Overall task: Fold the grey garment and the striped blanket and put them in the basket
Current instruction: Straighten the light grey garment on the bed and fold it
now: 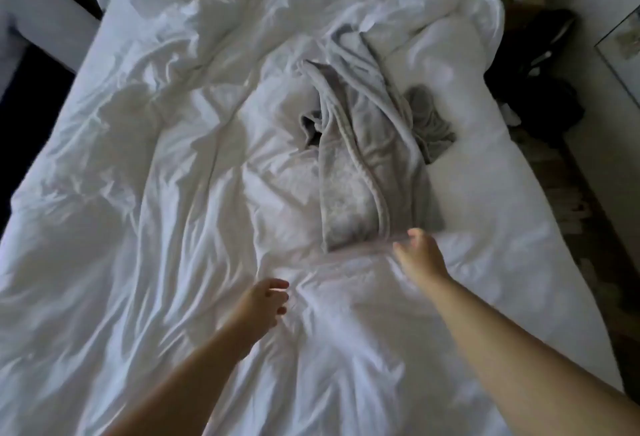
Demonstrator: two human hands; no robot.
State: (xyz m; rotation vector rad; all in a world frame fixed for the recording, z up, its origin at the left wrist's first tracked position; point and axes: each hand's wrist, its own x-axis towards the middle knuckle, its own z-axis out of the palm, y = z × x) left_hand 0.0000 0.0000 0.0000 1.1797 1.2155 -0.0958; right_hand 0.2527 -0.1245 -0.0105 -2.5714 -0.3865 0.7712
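A pale grey fleecy garment (367, 158) with corded edges lies crumpled lengthwise in the middle of a white bed. My right hand (417, 255) reaches its near bottom edge, fingertips at the hem; motion blur hides whether they hold it. My left hand (265, 304) hovers over the white sheet, lower and to the left, fingers loosely curled and holding nothing. No striped blanket or basket is in view.
The rumpled white duvet (166, 158) covers most of the bed. A bare mattress strip (502, 193) runs along the right side. Dark clothes and clutter (540, 89) lie on the floor at the right. A dark gap (31, 106) borders the left.
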